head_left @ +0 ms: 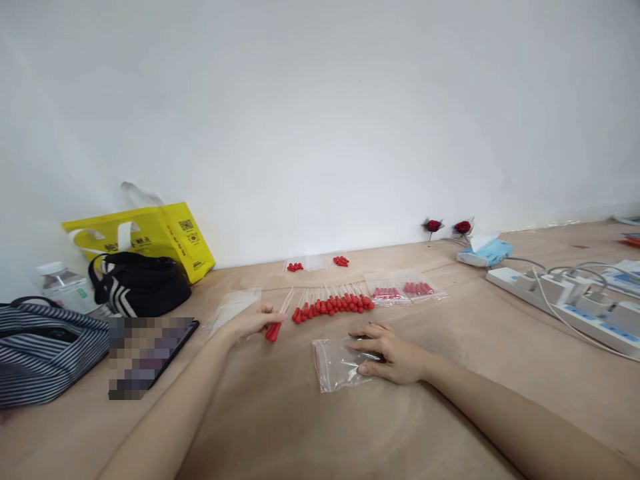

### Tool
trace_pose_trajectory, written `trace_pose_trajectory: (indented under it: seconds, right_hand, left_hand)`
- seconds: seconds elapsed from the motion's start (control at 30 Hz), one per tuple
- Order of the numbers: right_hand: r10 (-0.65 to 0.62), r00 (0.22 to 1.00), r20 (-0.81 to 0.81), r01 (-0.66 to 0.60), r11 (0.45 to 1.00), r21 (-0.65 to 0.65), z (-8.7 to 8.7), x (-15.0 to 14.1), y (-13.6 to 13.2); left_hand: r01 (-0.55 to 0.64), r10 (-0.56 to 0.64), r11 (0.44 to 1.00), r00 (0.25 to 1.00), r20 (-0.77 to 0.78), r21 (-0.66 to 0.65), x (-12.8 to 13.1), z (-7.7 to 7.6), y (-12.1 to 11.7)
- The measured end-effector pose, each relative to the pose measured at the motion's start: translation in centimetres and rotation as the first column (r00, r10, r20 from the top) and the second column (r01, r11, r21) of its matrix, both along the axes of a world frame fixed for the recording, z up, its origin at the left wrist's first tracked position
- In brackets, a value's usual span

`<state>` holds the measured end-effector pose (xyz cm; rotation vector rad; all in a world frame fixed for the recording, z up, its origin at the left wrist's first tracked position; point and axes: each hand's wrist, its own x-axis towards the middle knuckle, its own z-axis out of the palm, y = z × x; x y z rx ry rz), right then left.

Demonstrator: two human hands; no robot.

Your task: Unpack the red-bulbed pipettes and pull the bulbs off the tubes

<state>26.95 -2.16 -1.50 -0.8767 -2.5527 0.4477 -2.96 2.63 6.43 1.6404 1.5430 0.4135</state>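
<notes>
My left hand [261, 320] is closed around a few thin sticks with red bulb-shaped tips [273, 331], the tips pointing toward me. Just right of it lies a row of several more red-tipped sticks [333, 305], side by side on the table. Under the fingers of my right hand [390, 353] is a clear zip bag [333, 370], lying flat with no sticks visible inside. That hand's fingers are apart, with the thumb resting on the bag. Beyond it, clear bags [437, 293] contain red-tipped sticks. Another clear bag [233, 308] lies past my left wrist.
Two small groups of red-tipped pieces [341, 261] lie near the wall. At left are a yellow bag [193, 233], a black pouch [150, 287], a striped bag [55, 353] and a flat dark-edged device [193, 328]. A power strip [570, 313] with cables and a blue tissue pack [485, 255] occupy the right.
</notes>
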Motion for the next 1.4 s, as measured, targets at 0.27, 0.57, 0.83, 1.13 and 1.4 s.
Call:
trace_pose_trajectory:
  seconds: [0.27,0.57,0.83,1.13,1.4]
  right_hand:
    - [-0.005,1.0,-0.004,0.005,1.0,-0.008,0.3,-0.1,-0.2]
    - [-0.018,0.999,0.027,0.018,1.0,-0.013,0.4,-0.1,-0.1]
    - [-0.019,0.999,0.028,0.019,1.0,0.01,0.4,0.0,-0.4]
    - [-0.017,0.999,0.043,0.012,0.995,0.098,0.6,-1.1,-0.5]
    - [0.075,0.993,0.09,-0.09,0.982,0.169,0.8,-1.1,-1.4]
  left_hand:
    - [-0.164,0.174,0.985,0.954,-0.245,0.061,6.5,-2.5,7.8]
    - [-0.153,0.248,0.947,0.905,-0.346,0.281,6.4,-3.0,8.4]
    - [-0.079,0.209,0.858,0.956,-0.204,0.508,5.0,-2.9,3.0]
    - [0.179,-0.108,0.89,0.976,-0.188,0.418,5.9,-5.0,-5.7]
    - [0.288,-0.298,0.895,0.954,-0.023,0.341,4.6,-4.6,-5.2]
